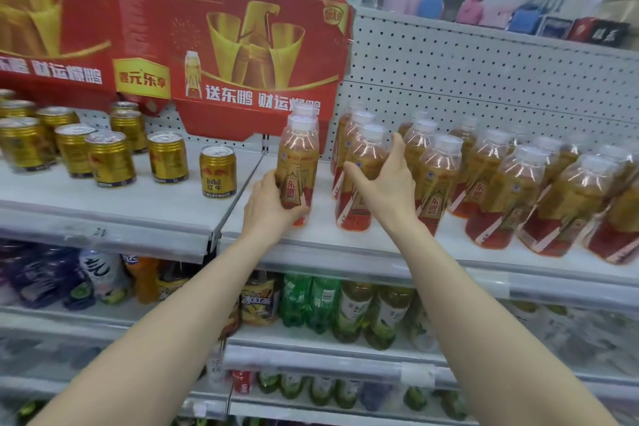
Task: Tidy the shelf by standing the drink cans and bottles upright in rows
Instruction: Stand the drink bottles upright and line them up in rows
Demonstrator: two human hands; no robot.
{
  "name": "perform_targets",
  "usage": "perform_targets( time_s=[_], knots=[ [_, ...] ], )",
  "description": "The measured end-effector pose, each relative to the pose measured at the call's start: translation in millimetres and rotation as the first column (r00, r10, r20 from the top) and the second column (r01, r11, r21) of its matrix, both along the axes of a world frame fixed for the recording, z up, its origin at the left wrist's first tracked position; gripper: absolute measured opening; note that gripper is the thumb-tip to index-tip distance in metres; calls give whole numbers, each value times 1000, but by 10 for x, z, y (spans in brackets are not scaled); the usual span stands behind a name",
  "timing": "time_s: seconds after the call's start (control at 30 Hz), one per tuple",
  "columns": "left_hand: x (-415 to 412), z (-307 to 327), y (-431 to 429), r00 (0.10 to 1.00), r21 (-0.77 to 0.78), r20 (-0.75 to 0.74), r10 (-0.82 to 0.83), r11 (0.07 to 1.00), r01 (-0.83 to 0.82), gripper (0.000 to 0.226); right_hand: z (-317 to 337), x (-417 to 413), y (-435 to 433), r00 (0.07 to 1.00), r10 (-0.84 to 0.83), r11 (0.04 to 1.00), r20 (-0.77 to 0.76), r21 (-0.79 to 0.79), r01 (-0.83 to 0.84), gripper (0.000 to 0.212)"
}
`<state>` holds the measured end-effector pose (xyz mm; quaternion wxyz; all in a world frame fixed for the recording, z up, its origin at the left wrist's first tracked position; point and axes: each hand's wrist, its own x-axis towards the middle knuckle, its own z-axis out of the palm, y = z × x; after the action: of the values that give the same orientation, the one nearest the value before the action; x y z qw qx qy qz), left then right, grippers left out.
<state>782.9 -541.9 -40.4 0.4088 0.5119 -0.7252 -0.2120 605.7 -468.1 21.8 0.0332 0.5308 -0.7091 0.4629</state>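
On the white shelf (145,197) stand several gold drink cans (110,159) at the left and rows of amber bottles with clear caps (518,194) at the right, all upright. My left hand (268,207) wraps the lower part of an upright bottle (300,156) at the left end of the rows, with another bottle right behind it. My right hand (385,183) grips the front bottle (363,162) of the row beside it, thumb on its left side and fingers along its right. One gold can (218,170) stands alone near the shelf joint.
Red and gold promotional cardboard (221,55) hangs against the pegboard (484,79) behind the cans. Lower shelves hold green, purple and orange bottles (311,304). A top shelf carries small coloured bags (432,5) and boxes.
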Motion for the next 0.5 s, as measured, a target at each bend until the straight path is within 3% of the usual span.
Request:
perform_targets(
  time_s=[0.2, 0.5],
  knots=[
    [-1, 4, 24, 999, 9, -28, 15, 1000, -15, 69, 66, 23, -9, 998, 36, 999, -51, 41, -34, 82],
    [-49, 35, 59, 997, 4, 6, 79, 997, -79, 76, 101, 59, 43, 997, 29, 997, -65, 71, -24, 80]
  ],
)
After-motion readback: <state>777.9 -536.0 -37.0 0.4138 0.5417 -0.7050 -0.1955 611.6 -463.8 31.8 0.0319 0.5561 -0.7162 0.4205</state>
